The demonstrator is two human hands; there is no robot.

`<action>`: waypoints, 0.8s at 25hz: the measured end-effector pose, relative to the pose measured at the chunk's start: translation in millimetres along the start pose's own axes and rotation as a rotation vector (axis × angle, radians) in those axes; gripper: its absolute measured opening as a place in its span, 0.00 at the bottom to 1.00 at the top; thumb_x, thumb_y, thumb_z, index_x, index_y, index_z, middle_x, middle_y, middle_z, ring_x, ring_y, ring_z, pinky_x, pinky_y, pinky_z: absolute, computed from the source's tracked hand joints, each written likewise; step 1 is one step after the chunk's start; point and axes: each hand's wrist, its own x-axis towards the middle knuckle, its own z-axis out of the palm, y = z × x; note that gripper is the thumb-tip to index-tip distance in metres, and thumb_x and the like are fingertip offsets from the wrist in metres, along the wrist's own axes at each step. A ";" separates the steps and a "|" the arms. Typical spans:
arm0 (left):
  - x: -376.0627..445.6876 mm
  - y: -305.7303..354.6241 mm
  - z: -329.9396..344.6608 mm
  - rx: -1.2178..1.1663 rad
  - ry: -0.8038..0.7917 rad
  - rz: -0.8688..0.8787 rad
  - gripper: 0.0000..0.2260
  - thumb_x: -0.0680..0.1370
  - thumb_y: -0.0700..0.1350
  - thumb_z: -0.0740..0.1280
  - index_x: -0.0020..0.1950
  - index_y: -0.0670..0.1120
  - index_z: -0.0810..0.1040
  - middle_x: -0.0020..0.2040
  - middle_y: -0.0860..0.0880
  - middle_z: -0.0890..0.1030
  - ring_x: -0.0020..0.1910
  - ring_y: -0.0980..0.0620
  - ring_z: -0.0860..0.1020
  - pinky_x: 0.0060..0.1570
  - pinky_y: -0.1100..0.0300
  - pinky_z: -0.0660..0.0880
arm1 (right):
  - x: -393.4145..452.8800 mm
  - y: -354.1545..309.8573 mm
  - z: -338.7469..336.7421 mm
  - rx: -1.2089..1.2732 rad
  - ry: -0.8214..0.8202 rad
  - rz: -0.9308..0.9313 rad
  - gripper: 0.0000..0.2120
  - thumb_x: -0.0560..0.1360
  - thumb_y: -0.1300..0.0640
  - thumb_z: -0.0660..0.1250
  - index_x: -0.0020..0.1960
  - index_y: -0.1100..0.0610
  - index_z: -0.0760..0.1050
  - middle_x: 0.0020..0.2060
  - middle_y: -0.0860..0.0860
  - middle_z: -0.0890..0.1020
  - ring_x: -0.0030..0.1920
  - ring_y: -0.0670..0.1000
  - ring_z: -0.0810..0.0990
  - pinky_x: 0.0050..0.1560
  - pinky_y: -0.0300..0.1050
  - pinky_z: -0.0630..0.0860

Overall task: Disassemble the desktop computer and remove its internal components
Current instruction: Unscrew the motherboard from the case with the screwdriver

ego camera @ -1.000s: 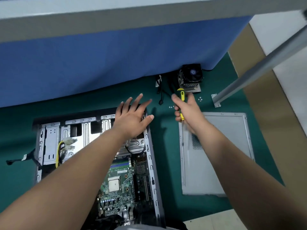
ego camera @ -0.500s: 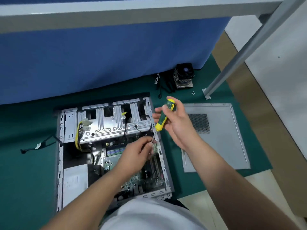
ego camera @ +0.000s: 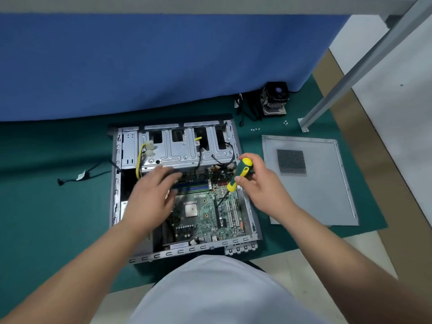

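An open desktop computer case (ego camera: 115, 183) lies on a green mat. Inside it, a green motherboard (ego camera: 205, 213) shows its bare CPU, and a silver drive cage (ego camera: 184, 150) spans the far end. My right hand (ego camera: 261, 185) grips a green-and-yellow screwdriver (ego camera: 240, 174) over the case's right side, shaft pointing down at the board. Blurred with motion, my left hand (ego camera: 152, 197) hovers over the left part of the board with fingers extended toward the drive cage, holding nothing.
The removed side panel (ego camera: 327, 190) lies right of the case. A CPU cooler with fan (ego camera: 274, 99) and black cables sit at the back by a blue partition, with small screws (ego camera: 255, 129) nearby. A loose cable (ego camera: 81, 176) lies left. A metal table leg (ego camera: 350, 73) stands right.
My left hand let go of the screwdriver tip and moved left over the board, toward the drive cage. My right hand kept the screwdriver, now lower over the case's right side. The view widened.
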 end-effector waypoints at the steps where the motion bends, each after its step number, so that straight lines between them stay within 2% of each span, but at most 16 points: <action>1: -4.9 -12.5 0.3 0.066 -0.009 -0.044 0.25 0.82 0.52 0.65 0.79 0.54 0.68 0.79 0.48 0.67 0.79 0.42 0.63 0.77 0.41 0.62 | -6.2 2.3 0.0 -0.035 -0.008 -0.023 0.19 0.81 0.50 0.67 0.68 0.39 0.64 0.42 0.47 0.81 0.37 0.44 0.80 0.42 0.49 0.79; 4: -17.2 -30.1 13.0 0.172 -0.107 -0.122 0.30 0.83 0.63 0.54 0.84 0.59 0.51 0.85 0.51 0.47 0.84 0.48 0.43 0.81 0.44 0.47 | -25.4 9.7 2.4 -0.130 -0.052 -0.065 0.20 0.81 0.49 0.67 0.69 0.42 0.64 0.44 0.44 0.81 0.42 0.45 0.81 0.45 0.50 0.80; 6: -20.4 -30.1 20.4 0.215 -0.101 -0.145 0.30 0.83 0.66 0.47 0.84 0.60 0.46 0.85 0.53 0.41 0.83 0.51 0.38 0.81 0.45 0.45 | -35.0 16.1 5.2 -0.206 -0.079 -0.079 0.20 0.81 0.48 0.67 0.69 0.42 0.63 0.47 0.45 0.80 0.45 0.48 0.79 0.45 0.51 0.78; 8: -19.6 -27.7 22.5 0.227 -0.066 -0.173 0.30 0.82 0.65 0.47 0.84 0.60 0.50 0.85 0.53 0.42 0.83 0.51 0.39 0.81 0.45 0.46 | -41.5 22.9 8.4 -0.302 -0.106 -0.094 0.20 0.81 0.47 0.67 0.69 0.43 0.64 0.51 0.47 0.79 0.49 0.49 0.77 0.48 0.50 0.76; 12: -20.0 -26.2 23.6 0.257 -0.034 -0.179 0.27 0.82 0.62 0.50 0.81 0.57 0.62 0.85 0.53 0.48 0.84 0.51 0.46 0.80 0.44 0.50 | -51.4 34.9 13.2 -0.390 -0.150 -0.095 0.21 0.80 0.45 0.67 0.71 0.45 0.66 0.63 0.49 0.76 0.63 0.50 0.74 0.61 0.46 0.73; 16: -19.9 -24.2 20.0 0.238 -0.036 -0.188 0.26 0.82 0.60 0.51 0.80 0.57 0.63 0.85 0.53 0.50 0.84 0.52 0.46 0.80 0.44 0.51 | -57.5 40.7 18.5 -0.415 -0.166 -0.090 0.21 0.80 0.44 0.66 0.71 0.42 0.65 0.66 0.48 0.73 0.63 0.50 0.72 0.63 0.45 0.70; 20: -20.0 -24.5 20.7 0.232 -0.018 -0.188 0.27 0.81 0.59 0.52 0.80 0.58 0.63 0.85 0.53 0.51 0.84 0.51 0.47 0.80 0.44 0.53 | -60.5 43.1 22.5 -0.442 -0.164 -0.110 0.20 0.80 0.45 0.67 0.70 0.44 0.68 0.66 0.46 0.73 0.65 0.48 0.70 0.65 0.45 0.67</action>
